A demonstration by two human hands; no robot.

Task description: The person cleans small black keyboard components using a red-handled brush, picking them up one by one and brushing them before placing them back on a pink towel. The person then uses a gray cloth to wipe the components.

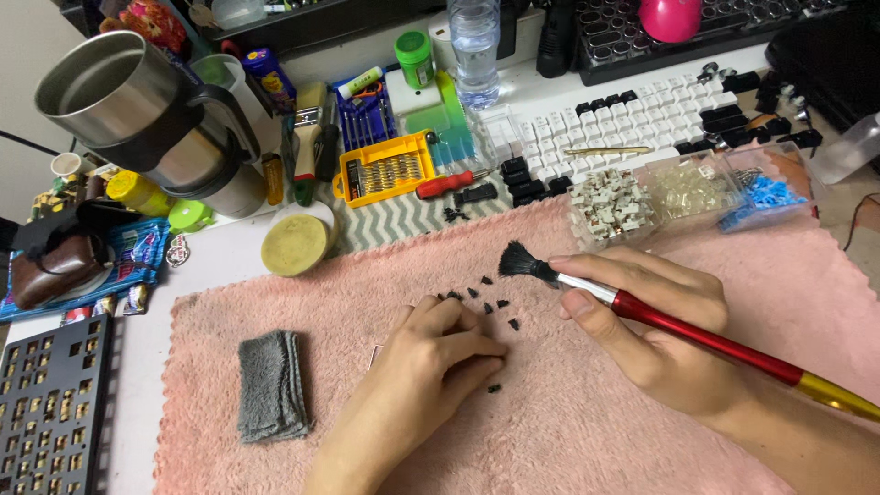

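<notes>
The brush (642, 312) lies with its long axis running from lower right to upper centre of the frame, black bristles pointing up-left. It has a red handle, gold end and silver collar. The right hand (651, 335) grips it near the collar, fingers closed. The left hand (431, 357) rests on the pink towel (568, 440), fingers curled over small black parts (486, 298). A folded grey cloth (271, 385) lies at lower left; open towel remains along the bottom.

This looks like a home hobby desk for keyboard work. Behind the pink towel (642, 403) lie a white keyboard (623, 124), clear boxes of switches (614, 206) and a yellow screwdriver-bit case (385, 170). To its left sit a black switch plate (46, 403) and, probably, household clutter around a steel mug (137, 110).
</notes>
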